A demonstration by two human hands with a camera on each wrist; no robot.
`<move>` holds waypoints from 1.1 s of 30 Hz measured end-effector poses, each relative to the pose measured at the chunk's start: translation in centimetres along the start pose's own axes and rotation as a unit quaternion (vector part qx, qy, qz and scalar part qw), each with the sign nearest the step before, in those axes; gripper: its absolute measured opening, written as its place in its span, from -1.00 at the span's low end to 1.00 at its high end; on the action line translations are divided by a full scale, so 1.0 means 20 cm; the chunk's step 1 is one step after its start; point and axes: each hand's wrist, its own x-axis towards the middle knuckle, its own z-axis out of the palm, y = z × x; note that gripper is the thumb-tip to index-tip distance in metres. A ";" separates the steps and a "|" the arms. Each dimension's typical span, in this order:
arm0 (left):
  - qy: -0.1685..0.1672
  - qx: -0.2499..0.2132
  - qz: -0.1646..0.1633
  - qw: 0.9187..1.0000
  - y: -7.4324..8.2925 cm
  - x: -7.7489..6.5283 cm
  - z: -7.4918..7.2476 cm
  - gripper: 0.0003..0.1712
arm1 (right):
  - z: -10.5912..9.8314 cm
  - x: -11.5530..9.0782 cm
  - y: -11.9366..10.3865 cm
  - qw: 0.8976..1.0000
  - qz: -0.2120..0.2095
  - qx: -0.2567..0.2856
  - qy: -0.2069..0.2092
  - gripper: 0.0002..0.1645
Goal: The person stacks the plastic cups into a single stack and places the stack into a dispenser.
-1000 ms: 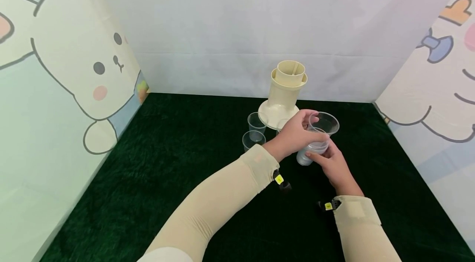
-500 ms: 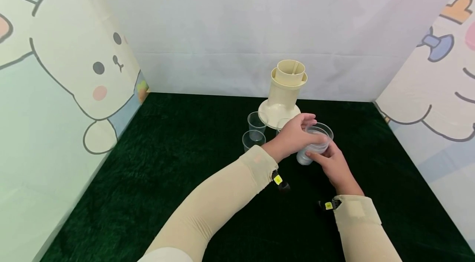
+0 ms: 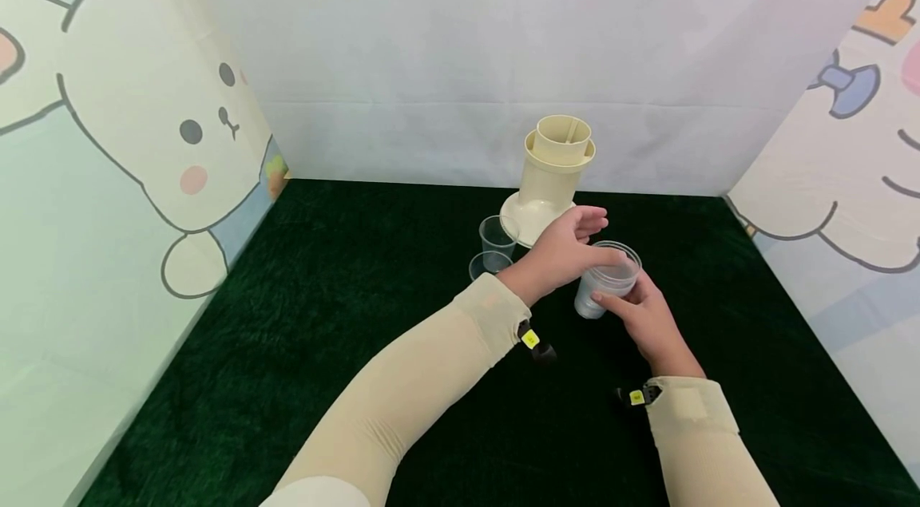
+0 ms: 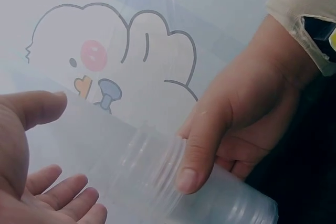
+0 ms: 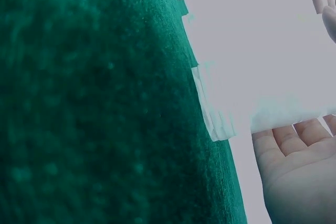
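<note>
Nested clear plastic cups (image 3: 596, 299) form a small stack, tilted slightly with the rims up. My right hand (image 3: 650, 327) grips the stack from the right, its thumb lying along the near side. In the left wrist view that right hand (image 4: 252, 98) curls round the cups (image 4: 231, 198) below their rims. Beside and above the rims is my left hand (image 3: 553, 255), fingers extended. The left wrist view shows the left thumb and fingers (image 4: 73, 195) spread apart with nothing between them. Glare washes out much of the right wrist view.
Two more clear cups stand left of my hands, a farther one (image 3: 497, 242) and a nearer one (image 3: 489, 263) partly covered by my left sleeve. Behind them rises a cream cylindrical stand (image 3: 549, 184) on a round base. Dark green cloth (image 3: 345, 291) covers the table; printed walls surround it.
A separate cup held by my left hand came down into the stack in the right hand. My left hand then let go and drew up and leftward. The right hand stayed put.
</note>
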 end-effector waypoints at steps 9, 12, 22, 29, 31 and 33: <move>-0.002 -0.002 0.021 1.000 0.03 -0.03 -0.05 -0.20 | 0.00 0.00 0.01 1.000 0.002 0.007 -0.003 -0.16; -0.003 0.006 0.023 1.000 0.04 -0.05 -0.07 -0.19 | -0.01 0.00 0.01 1.000 0.004 0.009 -0.005 -0.15; -0.005 0.033 0.032 0.999 0.05 -0.11 -0.19 -0.16 | 0.00 0.01 -0.01 1.000 0.003 0.020 -0.013 -0.15; 0.006 0.067 0.026 0.997 0.05 -0.16 -0.29 -0.14 | -0.01 0.01 0.00 1.000 0.009 0.020 -0.010 -0.15; 0.015 0.075 0.025 0.997 0.05 -0.18 -0.32 -0.15 | -0.01 0.01 0.00 1.000 0.010 0.021 -0.012 -0.15; 0.027 0.081 0.026 0.996 0.05 -0.19 -0.35 -0.16 | -0.01 0.02 0.00 1.000 0.010 0.022 -0.014 -0.14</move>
